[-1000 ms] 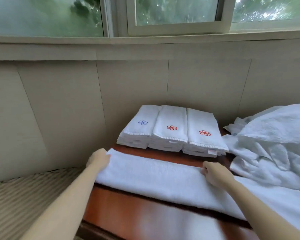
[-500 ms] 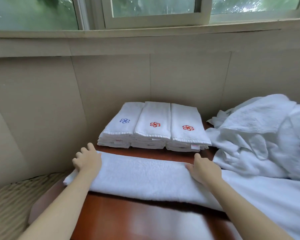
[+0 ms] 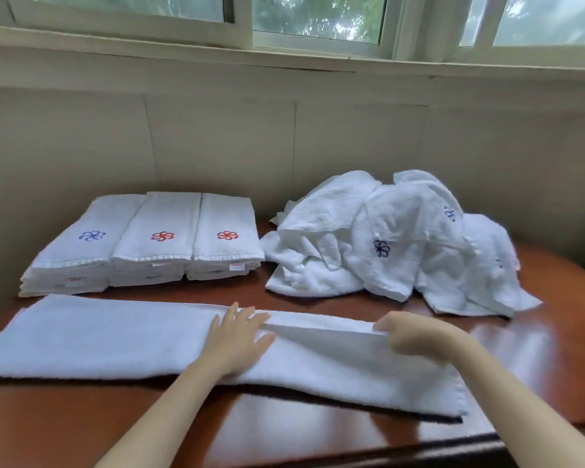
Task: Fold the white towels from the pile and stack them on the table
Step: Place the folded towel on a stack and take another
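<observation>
Towel, white, mid-fold

Towel: long strip lying flat beneath left hand and right hand, running well out past the left one.
Left hand: fingers spread, pressing flat on the strip's middle.
Right hand: curled, pinching the raised far edge, near the left but apart from it.
Stacks: three, folded, beyond the left hand.
Pile: unfolded, just beyond the right hand.
Table: glossy wood.
Risk, as judged: the strip may slide on the slick top if the pressing hand eases. A careless lift could catch the pile and skew the fold.
</observation>
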